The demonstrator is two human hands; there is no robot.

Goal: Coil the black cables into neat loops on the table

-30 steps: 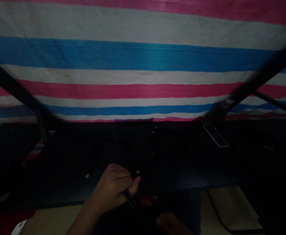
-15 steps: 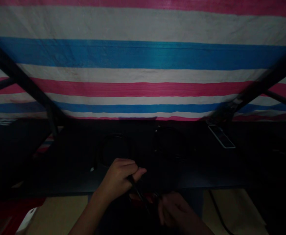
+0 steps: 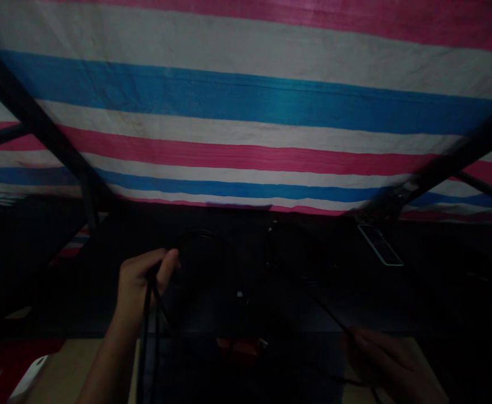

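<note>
My left hand (image 3: 142,280) is closed around a black cable (image 3: 145,331), with several strands hanging below the fist. It is above the dark table's left part, beside a coiled black cable (image 3: 201,232) lying there. At lower right, my right hand (image 3: 376,359) is closed on a dark cable length (image 3: 332,315), which runs up toward the table's middle. A second coiled cable (image 3: 269,247) lies right of centre. Between the coils and the near edge shows a small pale connector (image 3: 240,294). The dim light hides much of the right hand's fingers.
A phone-like device (image 3: 381,246) with a pale rim lies at the table's back right. Dark metal bars (image 3: 39,126) slant up at the left and right. Behind the table hangs a striped plastic sheet (image 3: 246,101). A red object (image 3: 240,347) is below the near edge.
My hands have moved apart: the left one up and to the left with the cable, the right one to the right. Cable now stretches from the right hand. The view has tilted slightly.
</note>
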